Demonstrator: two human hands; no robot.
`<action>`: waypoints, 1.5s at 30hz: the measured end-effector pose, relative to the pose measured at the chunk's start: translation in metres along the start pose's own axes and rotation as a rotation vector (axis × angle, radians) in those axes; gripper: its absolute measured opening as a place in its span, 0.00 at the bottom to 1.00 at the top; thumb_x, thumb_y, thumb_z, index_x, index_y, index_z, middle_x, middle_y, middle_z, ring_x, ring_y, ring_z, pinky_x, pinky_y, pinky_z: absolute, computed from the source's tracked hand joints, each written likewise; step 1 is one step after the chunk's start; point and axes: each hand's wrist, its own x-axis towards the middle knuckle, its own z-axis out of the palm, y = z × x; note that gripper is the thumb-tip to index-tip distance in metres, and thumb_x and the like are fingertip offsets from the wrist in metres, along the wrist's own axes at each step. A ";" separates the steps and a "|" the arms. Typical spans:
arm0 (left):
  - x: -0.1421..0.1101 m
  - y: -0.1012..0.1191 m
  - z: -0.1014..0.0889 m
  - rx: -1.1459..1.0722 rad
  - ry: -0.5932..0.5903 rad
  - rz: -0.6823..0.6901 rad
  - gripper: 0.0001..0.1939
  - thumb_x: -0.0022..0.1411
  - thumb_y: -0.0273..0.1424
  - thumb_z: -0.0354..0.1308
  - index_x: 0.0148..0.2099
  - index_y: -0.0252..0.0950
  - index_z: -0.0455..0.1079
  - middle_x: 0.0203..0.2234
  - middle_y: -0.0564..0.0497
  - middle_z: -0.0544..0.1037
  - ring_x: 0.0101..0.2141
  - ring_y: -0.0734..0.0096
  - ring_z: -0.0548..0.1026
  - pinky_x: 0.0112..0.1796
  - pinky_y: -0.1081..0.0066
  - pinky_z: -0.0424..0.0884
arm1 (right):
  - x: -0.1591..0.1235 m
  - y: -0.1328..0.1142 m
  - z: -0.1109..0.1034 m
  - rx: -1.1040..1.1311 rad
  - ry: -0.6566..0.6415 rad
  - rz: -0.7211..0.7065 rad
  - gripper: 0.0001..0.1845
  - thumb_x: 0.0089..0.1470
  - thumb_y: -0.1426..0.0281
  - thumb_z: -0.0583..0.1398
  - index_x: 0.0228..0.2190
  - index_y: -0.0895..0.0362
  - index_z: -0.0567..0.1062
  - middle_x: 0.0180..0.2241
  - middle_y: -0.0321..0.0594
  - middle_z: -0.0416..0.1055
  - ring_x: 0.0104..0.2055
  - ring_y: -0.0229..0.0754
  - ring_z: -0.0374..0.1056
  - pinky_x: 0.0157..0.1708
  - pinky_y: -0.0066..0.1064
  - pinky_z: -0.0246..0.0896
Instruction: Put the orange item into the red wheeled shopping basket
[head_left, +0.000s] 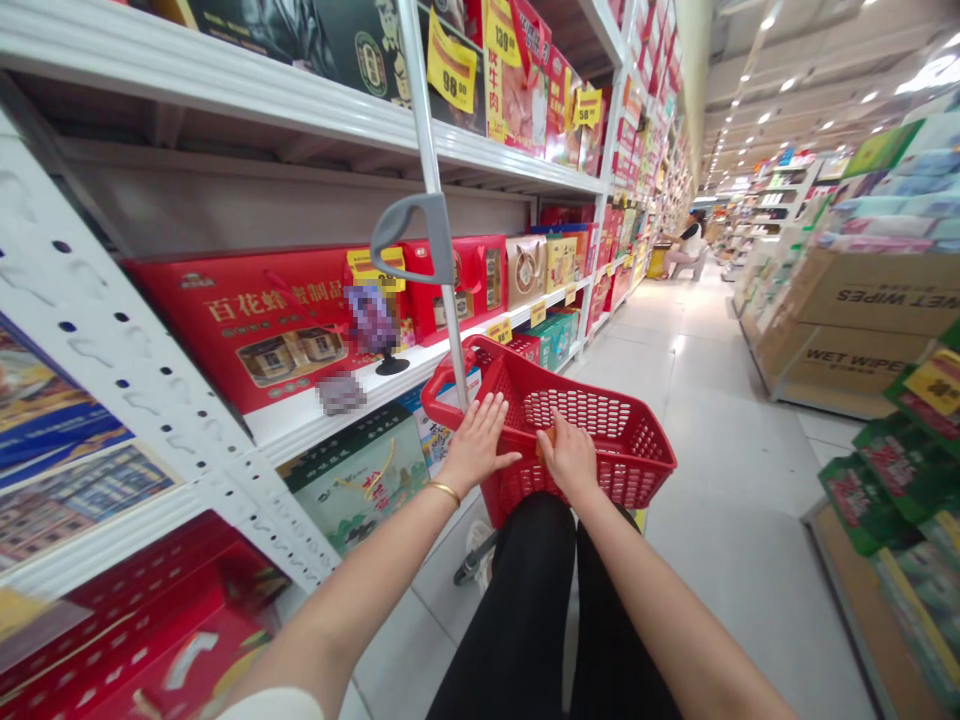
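A red plastic shopping basket (600, 425) with a latticed wall stands in front of me on a wheeled cart, with a tall metal pole (431, 170) and a grey curved handle (412, 225) rising from it. My left hand (476, 443) rests on the near rim, fingers spread, and a gold bracelet circles that wrist. Close beside it, my right hand (568, 457) curls over the rim. A small orange item (548, 443) shows under those fingers, though what it is stays hidden.
White perforated shelving (142, 370) runs along the left, stacked with red gift boxes (247, 325) and yellow price tags. Cartons of wet wipes (874, 295) stand on the right, with green packages (907, 465) nearer me. A seated person (686, 245) is far down the tiled aisle.
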 end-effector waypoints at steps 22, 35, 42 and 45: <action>0.000 0.005 0.007 -0.020 0.027 -0.042 0.46 0.75 0.54 0.49 0.79 0.24 0.51 0.77 0.35 0.52 0.77 0.49 0.50 0.75 0.49 0.44 | -0.003 -0.019 0.007 0.074 -0.011 -0.161 0.26 0.75 0.54 0.51 0.57 0.59 0.77 0.49 0.51 0.79 0.49 0.52 0.69 0.56 0.41 0.58; 0.003 0.013 0.015 -0.028 0.049 -0.122 0.44 0.75 0.54 0.50 0.79 0.28 0.53 0.77 0.37 0.54 0.76 0.50 0.54 0.74 0.49 0.49 | 0.006 -0.027 0.011 0.105 -0.076 -0.168 0.26 0.74 0.51 0.53 0.55 0.57 0.78 0.43 0.49 0.79 0.43 0.49 0.73 0.43 0.36 0.63; 0.003 0.018 0.021 -0.041 0.082 -0.183 0.37 0.76 0.50 0.49 0.76 0.31 0.61 0.75 0.40 0.61 0.73 0.51 0.61 0.74 0.48 0.51 | 0.007 -0.031 0.011 0.133 -0.067 -0.137 0.25 0.73 0.51 0.53 0.54 0.56 0.78 0.43 0.48 0.79 0.42 0.49 0.73 0.42 0.35 0.62; 0.002 0.016 0.025 -0.050 0.090 -0.170 0.36 0.76 0.50 0.50 0.75 0.32 0.63 0.74 0.41 0.62 0.72 0.50 0.64 0.74 0.47 0.50 | 0.005 -0.033 0.009 0.135 -0.069 -0.127 0.25 0.73 0.51 0.54 0.54 0.56 0.78 0.43 0.48 0.79 0.43 0.49 0.74 0.42 0.35 0.62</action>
